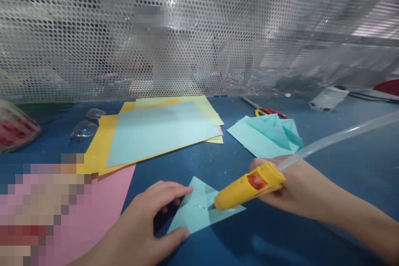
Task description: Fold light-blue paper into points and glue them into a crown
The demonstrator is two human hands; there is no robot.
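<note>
A small light-blue paper piece [199, 193] lies on the blue table, with a shiny clear streak near its middle. My left hand [158, 216] has its fingers and thumb apart, resting at the paper's left edge. Wrapped round a yellow glue gun [240, 187] is my right hand [280, 187]; some of its fingers are hidden behind the tool. The gun's dark nozzle points down-left at the paper's middle, close to the streak. A clear glue stick [343, 133] runs from the gun's back end to the right.
Stacked coloured sheets [162, 133] and a pink sheet [96, 212] lie left. Folded teal paper [274, 133] and scissors [264, 110] are behind my right hand. Glasses [84, 129] and a jar [15, 126] stand further left. A perforated metal screen [199, 50] closes the table's back.
</note>
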